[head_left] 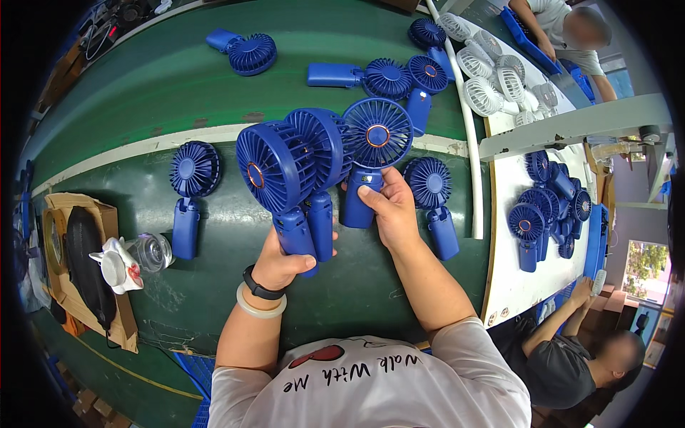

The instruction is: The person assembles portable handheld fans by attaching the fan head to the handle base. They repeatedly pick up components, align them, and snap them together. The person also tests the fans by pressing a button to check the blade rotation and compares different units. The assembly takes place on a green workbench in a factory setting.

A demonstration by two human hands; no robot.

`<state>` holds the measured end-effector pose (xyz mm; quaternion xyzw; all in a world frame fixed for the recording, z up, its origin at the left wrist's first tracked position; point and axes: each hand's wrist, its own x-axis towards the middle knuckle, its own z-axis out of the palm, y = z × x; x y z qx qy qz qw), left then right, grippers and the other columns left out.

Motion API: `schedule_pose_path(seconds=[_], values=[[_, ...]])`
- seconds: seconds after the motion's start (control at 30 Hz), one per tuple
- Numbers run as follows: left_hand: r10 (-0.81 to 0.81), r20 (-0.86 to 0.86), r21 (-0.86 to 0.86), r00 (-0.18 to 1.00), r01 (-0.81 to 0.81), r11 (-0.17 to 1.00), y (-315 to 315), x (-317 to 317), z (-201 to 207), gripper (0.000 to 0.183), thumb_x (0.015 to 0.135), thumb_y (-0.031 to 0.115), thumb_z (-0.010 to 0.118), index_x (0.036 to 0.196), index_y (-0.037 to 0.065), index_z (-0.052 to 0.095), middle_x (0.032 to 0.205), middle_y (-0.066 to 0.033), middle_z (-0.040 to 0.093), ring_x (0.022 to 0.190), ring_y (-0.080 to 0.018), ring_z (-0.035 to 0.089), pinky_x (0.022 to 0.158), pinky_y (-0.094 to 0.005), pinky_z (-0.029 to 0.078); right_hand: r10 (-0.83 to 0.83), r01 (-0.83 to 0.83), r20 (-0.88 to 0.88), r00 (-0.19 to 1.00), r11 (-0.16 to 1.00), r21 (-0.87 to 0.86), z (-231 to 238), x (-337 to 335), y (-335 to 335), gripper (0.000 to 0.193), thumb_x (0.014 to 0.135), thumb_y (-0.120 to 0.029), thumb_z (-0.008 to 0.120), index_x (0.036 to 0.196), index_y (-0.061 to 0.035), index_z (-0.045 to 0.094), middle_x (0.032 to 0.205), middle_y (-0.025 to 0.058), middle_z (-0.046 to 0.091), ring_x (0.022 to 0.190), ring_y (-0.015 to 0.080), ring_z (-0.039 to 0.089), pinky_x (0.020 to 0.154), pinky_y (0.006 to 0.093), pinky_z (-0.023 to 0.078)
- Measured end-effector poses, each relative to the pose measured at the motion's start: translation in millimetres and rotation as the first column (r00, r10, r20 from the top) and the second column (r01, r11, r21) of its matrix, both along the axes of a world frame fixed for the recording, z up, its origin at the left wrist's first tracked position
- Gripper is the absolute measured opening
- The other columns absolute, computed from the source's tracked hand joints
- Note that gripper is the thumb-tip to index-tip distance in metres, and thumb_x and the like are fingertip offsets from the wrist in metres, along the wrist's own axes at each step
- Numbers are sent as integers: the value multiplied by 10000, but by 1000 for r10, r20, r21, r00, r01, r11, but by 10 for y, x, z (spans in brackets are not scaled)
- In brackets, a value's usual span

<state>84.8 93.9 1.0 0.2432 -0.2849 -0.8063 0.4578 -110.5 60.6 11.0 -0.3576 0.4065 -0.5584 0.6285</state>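
Two blue handheld fans (291, 232) are gripped side by side by their handles in my left hand (275, 260), their round grilles overlapping. My left wrist carries a black band and a pale bangle. My right hand (396, 214) is closed around the handle of another blue handheld fan (378, 135), whose grille has a copper-coloured ring at its centre and faces up. A small display is lit on its handle, and my thumb presses just below it. On the green bench, one blue fan (185, 232) lies to the left and another (444, 235) just right of my right hand.
More blue fans (252, 54) lie on the far green belt (143, 85). White fans (485, 96) and a blue fan pile (546, 203) occupy the right-hand table (503, 285). A cardboard box (127, 307) and clear jar (153, 251) stand left. Two people work at right.
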Motion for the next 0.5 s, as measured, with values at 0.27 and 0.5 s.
schedule_pose_path(seconds=[0.27, 0.5], values=[[-49, 48, -17, 998, 50, 999, -7, 12, 23, 800, 583, 85, 756, 1287, 25, 381, 1164, -116, 521, 1021, -237, 572, 821, -401, 525, 22, -23, 66, 998, 1000, 14, 5, 11, 2, 391, 850, -15, 550, 1224, -18, 434, 1076, 101, 592, 980, 167, 588, 860, 299, 470], [-53, 193, -176, 980, 88, 980, -4, 10, -74, 815, 622, 76, 762, 1320, 14, 347, 1211, -106, 496, 1074, -220, 531, 898, -393, 474, 40, -57, 366, 930, 998, 36, -30, 218, 98, 517, 852, -39, 558, 1322, -32, 342, 1186, 110, 532, 1066, 200, 544, 912, 353, 445]])
